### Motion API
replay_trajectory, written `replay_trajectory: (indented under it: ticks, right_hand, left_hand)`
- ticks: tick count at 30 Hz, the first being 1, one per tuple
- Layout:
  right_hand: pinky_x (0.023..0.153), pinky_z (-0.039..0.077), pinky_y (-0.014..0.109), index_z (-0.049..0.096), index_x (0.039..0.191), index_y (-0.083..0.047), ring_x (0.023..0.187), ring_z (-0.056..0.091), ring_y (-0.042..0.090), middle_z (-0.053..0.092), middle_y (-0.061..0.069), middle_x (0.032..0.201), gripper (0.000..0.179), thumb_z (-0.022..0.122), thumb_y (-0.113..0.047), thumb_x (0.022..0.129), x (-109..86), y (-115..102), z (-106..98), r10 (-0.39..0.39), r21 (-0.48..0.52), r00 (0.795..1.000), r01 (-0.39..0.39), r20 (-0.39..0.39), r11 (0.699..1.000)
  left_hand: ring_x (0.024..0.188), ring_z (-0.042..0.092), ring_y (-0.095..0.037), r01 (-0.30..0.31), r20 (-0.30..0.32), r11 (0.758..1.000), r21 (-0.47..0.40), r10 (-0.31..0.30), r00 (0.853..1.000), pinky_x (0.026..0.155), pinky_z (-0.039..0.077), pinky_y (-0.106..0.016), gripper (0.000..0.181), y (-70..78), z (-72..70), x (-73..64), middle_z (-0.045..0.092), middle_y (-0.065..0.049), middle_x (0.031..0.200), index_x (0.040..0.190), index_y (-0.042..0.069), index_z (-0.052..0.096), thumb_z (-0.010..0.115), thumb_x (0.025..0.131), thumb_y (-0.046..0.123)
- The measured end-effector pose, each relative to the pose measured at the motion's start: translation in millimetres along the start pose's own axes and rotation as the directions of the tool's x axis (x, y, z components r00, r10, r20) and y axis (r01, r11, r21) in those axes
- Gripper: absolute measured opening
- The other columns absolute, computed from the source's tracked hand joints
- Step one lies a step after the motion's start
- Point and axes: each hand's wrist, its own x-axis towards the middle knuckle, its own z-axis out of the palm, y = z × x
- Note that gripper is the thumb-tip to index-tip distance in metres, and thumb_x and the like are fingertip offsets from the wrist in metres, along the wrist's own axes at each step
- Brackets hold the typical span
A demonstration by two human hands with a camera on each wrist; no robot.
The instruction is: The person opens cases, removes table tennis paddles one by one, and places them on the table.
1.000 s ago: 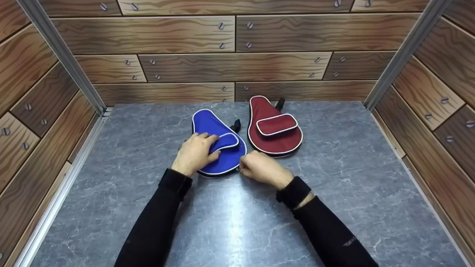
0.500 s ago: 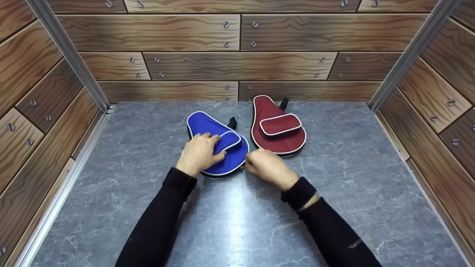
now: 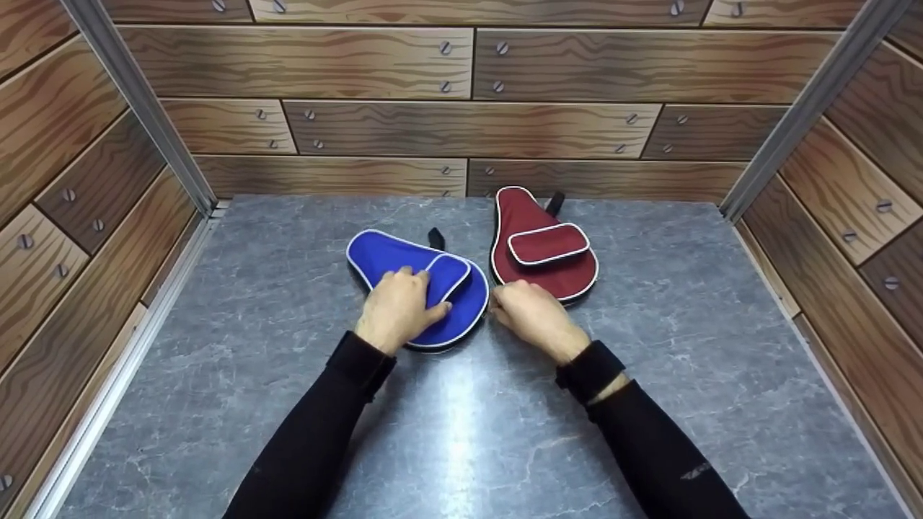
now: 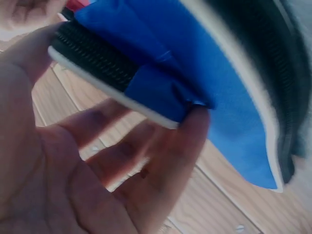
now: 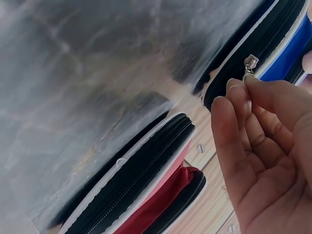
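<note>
The thumb and forefinger of the right hand (image 3: 533,317) are pinched together on a small metal zip pull (image 5: 249,68), at the upper right of the right wrist view, the other fingers curled in beside them. In the head view the hand itself hides this pull. The left hand (image 3: 400,306) holds the blue case (image 3: 396,252) by its front pocket (image 3: 448,274), thumb towards one end, a fingertip pressed to the other; the remaining fingers pass partly behind the pocket in the left wrist view, so their tips cannot be made out.

The blue case lies near the middle of the head view, its narrow end pointing upper left, a black strap (image 3: 436,238) above it. Its lower left edge is covered by the hand, and both wrist views cut it off. What it holds cannot be seen, nor how far its zip is drawn.

Just to its right lies a red case (image 3: 551,276), narrow end up, its contents hidden too; the right hand overlaps its lower rim in the head view, and the bottom edge crops it in the right wrist view. Black sleeves (image 3: 303,425) run off the bottom of the head view, over a grey marbled tabletop (image 3: 180,404), with a planked wall (image 3: 324,65) across the top
</note>
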Motion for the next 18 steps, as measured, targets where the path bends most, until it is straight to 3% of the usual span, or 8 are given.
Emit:
replay_trajectory:
  ticks: [5, 9, 13, 18]
  right_hand:
    - [0.07, 0.059, 0.056, 0.071, 0.085, -0.01, 0.08, 0.075, 0.04, 0.076, 0.012, 0.084, 0.011, 0.073, -0.015, 0.095, 3.6, 3, 1, 0.026, -0.041, 0.998, -0.028, -0.049, 0.999]
    - [0.068, 0.059, 0.058, 0.069, 0.085, -0.007, 0.08, 0.074, 0.043, 0.076, 0.015, 0.086, 0.012, 0.071, -0.014, 0.095, 4.7, 5, 3, 0.054, -0.073, 0.995, -0.06, -0.081, 0.996]
    - [0.07, 0.059, 0.058, 0.07, 0.085, -0.007, 0.082, 0.075, 0.044, 0.076, 0.016, 0.087, 0.012, 0.073, -0.015, 0.095, 3.9, 7, 3, 0.082, -0.055, 0.994, -0.086, -0.075, 0.995]
    - [0.069, 0.059, 0.057, 0.07, 0.084, -0.009, 0.082, 0.075, 0.042, 0.075, 0.014, 0.085, 0.013, 0.074, -0.015, 0.094, 3.7, 10, 3, 0.079, -0.026, 0.995, -0.081, -0.065, 0.996]
  left_hand:
    - [0.104, 0.071, -0.049, 0.037, 0.014, 0.999, -0.017, -0.036, 0.999, 0.091, 0.061, -0.058, 0.073, 10.8, -4.4, -9.1, 0.072, -0.027, 0.118, 0.128, -0.003, 0.07, 0.075, 0.09, 0.059]
    - [0.107, 0.071, -0.049, 0.021, 0.045, 0.999, -0.044, -0.019, 0.999, 0.093, 0.06, -0.059, 0.074, 11.9, -8.3, -12.1, 0.07, -0.027, 0.12, 0.13, -0.004, 0.069, 0.072, 0.093, 0.059]
    - [0.117, 0.069, -0.046, -0.019, 0.107, 1.0, -0.024, 0.021, 0.994, 0.099, 0.059, -0.058, 0.073, 2.2, -14.3, -9.0, 0.07, -0.025, 0.129, 0.14, 0.003, 0.065, 0.067, 0.096, 0.061]
    - [0.132, 0.063, -0.041, -0.107, 0.192, 0.993, 0.048, 0.096, 0.977, 0.107, 0.055, -0.059, 0.073, -21.8, -21.4, -1.9, 0.066, -0.016, 0.144, 0.149, 0.015, 0.06, 0.062, 0.096, 0.066]
